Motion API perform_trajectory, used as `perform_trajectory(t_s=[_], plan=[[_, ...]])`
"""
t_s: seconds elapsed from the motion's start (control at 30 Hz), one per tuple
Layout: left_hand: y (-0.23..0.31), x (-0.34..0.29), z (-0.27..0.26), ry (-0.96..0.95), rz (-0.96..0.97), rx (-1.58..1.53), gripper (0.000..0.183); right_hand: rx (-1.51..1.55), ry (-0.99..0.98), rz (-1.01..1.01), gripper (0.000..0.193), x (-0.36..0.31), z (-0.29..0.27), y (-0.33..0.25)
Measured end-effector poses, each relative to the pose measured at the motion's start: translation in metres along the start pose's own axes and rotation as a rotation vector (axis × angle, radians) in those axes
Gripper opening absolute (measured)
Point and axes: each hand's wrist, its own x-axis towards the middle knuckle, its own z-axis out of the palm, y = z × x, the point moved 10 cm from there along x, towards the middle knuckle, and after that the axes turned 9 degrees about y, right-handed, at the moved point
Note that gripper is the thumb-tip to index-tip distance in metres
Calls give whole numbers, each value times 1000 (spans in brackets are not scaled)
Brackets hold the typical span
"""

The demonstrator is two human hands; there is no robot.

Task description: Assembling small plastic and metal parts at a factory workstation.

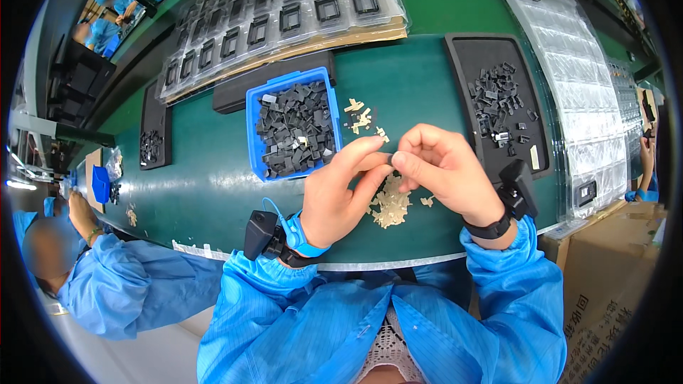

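Observation:
My left hand (334,195) and my right hand (447,174) meet over the green worktable, their thumbs and forefingers pinched together. Between the fingertips sits a small dark part (390,160), mostly hidden by the fingers. It looks like the small black plastic pieces (295,124) that fill a blue bin (252,135) just left of my hands. Under my fingers lies a heap of small cream-coloured pieces (391,208), partly covered by the hands. A few more cream pieces (361,119) are scattered just beyond my fingertips.
A black tray (459,53) with loose black parts stands at right, beside stacked clear blister trays (569,85). Blister trays holding black frames (291,18) lie at the back left. A cardboard box (612,263) is at lower right. A co-worker's blue sleeve (135,277) is at left.

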Motion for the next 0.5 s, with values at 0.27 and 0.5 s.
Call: perform_trajectory(t_s=[0.27,0.5], plan=[[-26,12,-31,234,-356,-337,29,-1043,754,-369,12,-27,-123,-80],[-34,10,-38,281,-396,-381,29,-1125,398,-627,15,-4,-33,-72]])
